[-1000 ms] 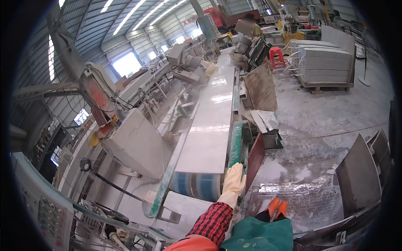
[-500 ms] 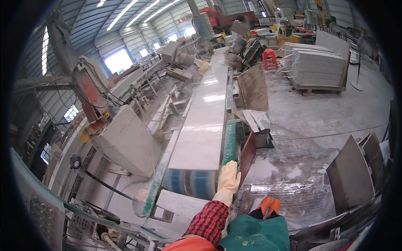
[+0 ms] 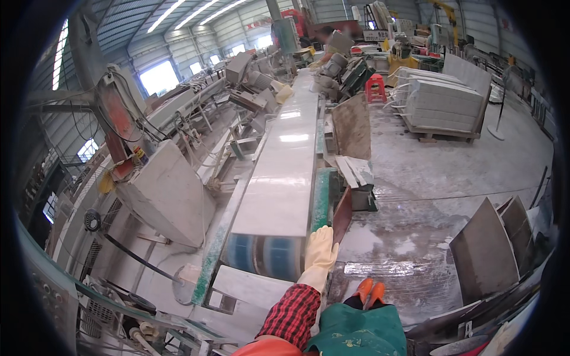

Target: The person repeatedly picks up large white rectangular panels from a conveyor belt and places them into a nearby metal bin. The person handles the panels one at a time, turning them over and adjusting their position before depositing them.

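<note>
A long, pale, polished stone slab (image 3: 274,204) lies on a conveyor and runs away from me toward the machines. Under its near end a blue-banded roller (image 3: 282,257) shows. My left hand (image 3: 321,252), in a cream rubber glove, rests at the near end of the conveyor's green side rail (image 3: 321,199), just right of the slab's near corner. Its fingers are stretched out and hold nothing. A red-and-black checked sleeve covers that forearm. My right hand is out of view.
Beside the rail lean a reddish-brown board (image 3: 342,218) and a larger brown sheet (image 3: 351,127). Flat panels (image 3: 484,252) stand at the right. A strapped stack of pale slabs (image 3: 442,102) sits near a red stool (image 3: 375,88). Far off, a person (image 3: 323,50) stands by the conveyor.
The whole view has shifted slightly left and turned a little. My left hand stays at the rail's near end, fingers still outstretched. A distant person shows more clearly beside the conveyor.
</note>
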{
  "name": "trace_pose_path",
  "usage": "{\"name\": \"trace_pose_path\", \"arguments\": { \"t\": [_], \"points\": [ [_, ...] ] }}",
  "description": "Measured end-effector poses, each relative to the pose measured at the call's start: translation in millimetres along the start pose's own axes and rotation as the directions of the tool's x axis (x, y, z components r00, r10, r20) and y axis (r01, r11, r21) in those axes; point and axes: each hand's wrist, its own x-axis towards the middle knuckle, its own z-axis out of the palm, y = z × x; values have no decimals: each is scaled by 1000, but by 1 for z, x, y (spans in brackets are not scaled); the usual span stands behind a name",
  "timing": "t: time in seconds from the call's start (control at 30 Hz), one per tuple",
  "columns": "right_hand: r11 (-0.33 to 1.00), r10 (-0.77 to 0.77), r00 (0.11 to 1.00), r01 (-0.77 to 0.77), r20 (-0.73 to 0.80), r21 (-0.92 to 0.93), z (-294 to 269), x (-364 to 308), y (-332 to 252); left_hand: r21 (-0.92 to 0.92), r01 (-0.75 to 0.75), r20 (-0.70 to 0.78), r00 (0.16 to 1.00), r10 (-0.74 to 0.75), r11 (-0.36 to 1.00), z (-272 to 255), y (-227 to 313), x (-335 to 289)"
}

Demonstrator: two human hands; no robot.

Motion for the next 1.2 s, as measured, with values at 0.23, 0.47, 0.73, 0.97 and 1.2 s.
{"name": "trace_pose_path", "arguments": {
  "t": [0.23, 0.47, 0.73, 0.97, 1.2],
  "points": [
    [1000, 3, 968, -10, 249, 25, -57, 20, -3, 47, -47, -91, 995, 51, 998, 2, -3, 0],
    [667, 40, 773, -492, 633, 559, 35, -60, -37, 71, -49, -132, 990, 58, 996, 3, -4, -3],
    [299, 50, 464, -852, 884, 430, 38, -151, -41, -4, -66, 68, 996, 66, 998, 3, 15, 11],
    [478, 159, 467, -808, 870, 346, 43, -56, -52, 47, -96, 62, 994, 93, 994, 25, -42, -23],
    [439, 292, 331, -880, 897, 182, 77, -39, -46, 85, -82, 222, 973, 61, 993, 41, -42, -3]
  ]
}}
